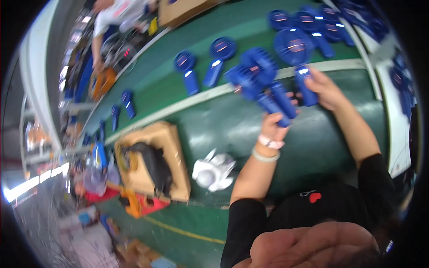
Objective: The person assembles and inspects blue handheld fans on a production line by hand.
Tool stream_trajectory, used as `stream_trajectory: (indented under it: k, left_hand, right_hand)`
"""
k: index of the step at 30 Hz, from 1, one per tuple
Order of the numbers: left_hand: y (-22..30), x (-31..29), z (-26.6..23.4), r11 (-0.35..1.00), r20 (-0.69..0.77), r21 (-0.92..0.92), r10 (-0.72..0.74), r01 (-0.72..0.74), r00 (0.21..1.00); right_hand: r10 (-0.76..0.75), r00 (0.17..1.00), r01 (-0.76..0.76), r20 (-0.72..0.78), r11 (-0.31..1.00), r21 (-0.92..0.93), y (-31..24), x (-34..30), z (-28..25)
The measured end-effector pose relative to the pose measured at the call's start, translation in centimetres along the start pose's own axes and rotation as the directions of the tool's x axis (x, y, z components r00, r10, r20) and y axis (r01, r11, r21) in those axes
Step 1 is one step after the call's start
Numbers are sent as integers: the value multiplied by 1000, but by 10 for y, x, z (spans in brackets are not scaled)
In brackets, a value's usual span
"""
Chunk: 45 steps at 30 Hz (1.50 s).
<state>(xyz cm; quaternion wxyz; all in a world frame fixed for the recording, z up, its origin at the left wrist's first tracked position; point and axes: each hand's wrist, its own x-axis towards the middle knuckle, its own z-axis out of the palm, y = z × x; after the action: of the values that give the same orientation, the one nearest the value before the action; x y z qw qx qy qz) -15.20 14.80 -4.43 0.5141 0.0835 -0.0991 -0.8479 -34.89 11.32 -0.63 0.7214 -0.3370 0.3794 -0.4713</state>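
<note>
My left hand (276, 123) is closed round the handles of two blue handheld fans (257, 73), whose round heads point away from me and to the left. My right hand (325, 89) grips another blue handheld fan (294, 47) by its handle, its round head up and away from me. The two hands are close together over the near part of the green work surface (214, 125). Just beyond the pale rail lie single blue fans (191, 71) on the green conveyor. Several more fans (308, 27) are clustered at the far right.
A cardboard box (178, 169) with a dark object inside stands left of my arms. Beside it lies crumpled white plastic (214, 172). A pale rail (174, 108) runs along the conveyor. Across it, at the upper left, a person's arm (97, 51) reaches toward an orange object (103, 83).
</note>
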Motion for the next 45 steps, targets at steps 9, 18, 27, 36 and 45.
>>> stream_trajectory:
  k: [9, 18, 27, 36, 45]
  left_hand:
    - [4, -7, 0, 994, 21, 106, -36, 34, 999]
    - [8, -7, 2, 997, 7, 72, -29, 29, 1000]
    - [5, -7, 1, 993, -2, 112, -24, 24, 1000]
    - [8, -8, 0, 995, 17, 98, -36, 34, 999]
    - [7, -4, 5, 994, 40, 108, -35, 31, 999]
  right_hand:
    - [-103, 991, 103, 86, 995, 10, 8, 6, 5]
    - [-227, 969, 231, 97, 972, -32, 17, 17, 1]
    - [-200, 978, 202, 55, 979, -33, 14, 15, -4]
    - [-170, 985, 170, 41, 985, 6, 17, 16, -2]
    - [-213, 976, 214, 38, 976, -26, 19, 18, -4]
